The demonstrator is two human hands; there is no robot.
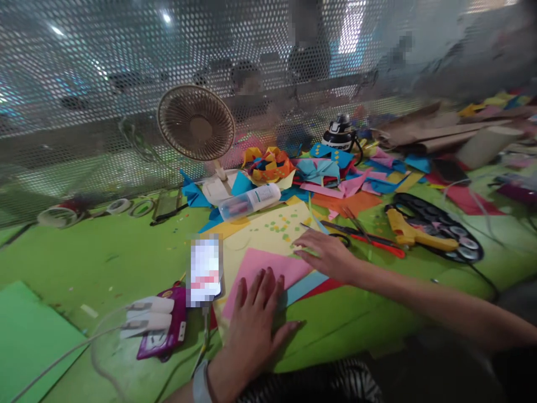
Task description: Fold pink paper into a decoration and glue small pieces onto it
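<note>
My left hand [255,319] lies flat with spread fingers on a pink sheet of paper [277,263]. Beneath the pink sheet, light blue paper [308,284] and red paper [325,288] stick out. My right hand [325,252] hovers over or rests at the right edge of a pale yellow sheet [235,246], fingers stretched out and apart, holding nothing that I can see. Small green and yellow paper bits [285,224] are scattered on that sheet. Just beyond my right hand are black-handled scissors [344,239], partly hidden, and a red-handled tool [377,246].
A lit phone [205,271] and a purple power strip [178,324] with chargers sit at left. Behind are a clear bottle [251,202], a fan [196,124] and folded paper pieces [319,168]. A yellow glue gun [415,235] lies on a black palette [465,240] at right.
</note>
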